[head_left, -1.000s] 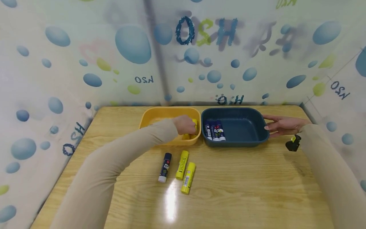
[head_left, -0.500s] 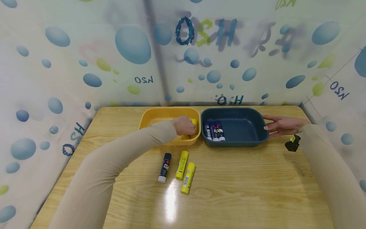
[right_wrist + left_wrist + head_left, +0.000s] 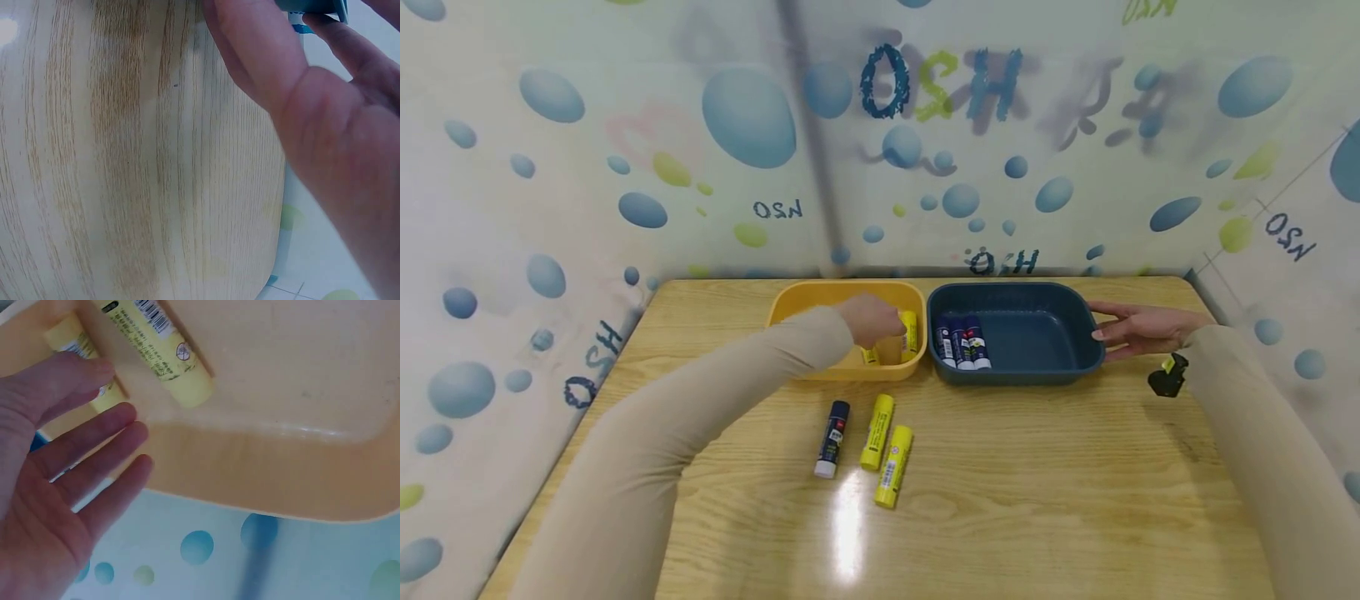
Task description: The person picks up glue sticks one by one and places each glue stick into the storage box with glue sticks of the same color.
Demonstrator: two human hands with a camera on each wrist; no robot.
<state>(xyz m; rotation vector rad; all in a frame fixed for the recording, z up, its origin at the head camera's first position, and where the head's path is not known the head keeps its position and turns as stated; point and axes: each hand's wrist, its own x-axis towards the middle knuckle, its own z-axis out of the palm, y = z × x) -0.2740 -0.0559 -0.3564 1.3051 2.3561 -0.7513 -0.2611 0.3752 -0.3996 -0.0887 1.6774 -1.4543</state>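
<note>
My left hand (image 3: 871, 321) hovers in the yellow bin (image 3: 820, 291), its fingers loosely extended and holding nothing in the left wrist view. Below it lie a yellow glue stick (image 3: 164, 351) and another glue stick (image 3: 70, 336), partly behind the thumb. In the head view, one yellow glue stick (image 3: 911, 335) rests against the bin's right wall. At the right end of the dark blue bin (image 3: 1022, 377), my right hand (image 3: 1150, 328) touches the outer wall with its fingers and thumb extended. Three navy glue sticks (image 3: 961, 343) lie side by side in that bin's left part.
On the wooden table (image 3: 1037, 500), in front of the bins, lie a navy glue stick (image 3: 832, 439) with a white end and two yellow glue sticks (image 3: 877, 433). A patterned wall covering (image 3: 895, 200) stands right behind the bins. The bins are side by side.
My left hand has drawn back slightly up and left inside the yellow bin, uncovering more of the yellow glue sticks there. The right hand and the blue bin stay put.
</note>
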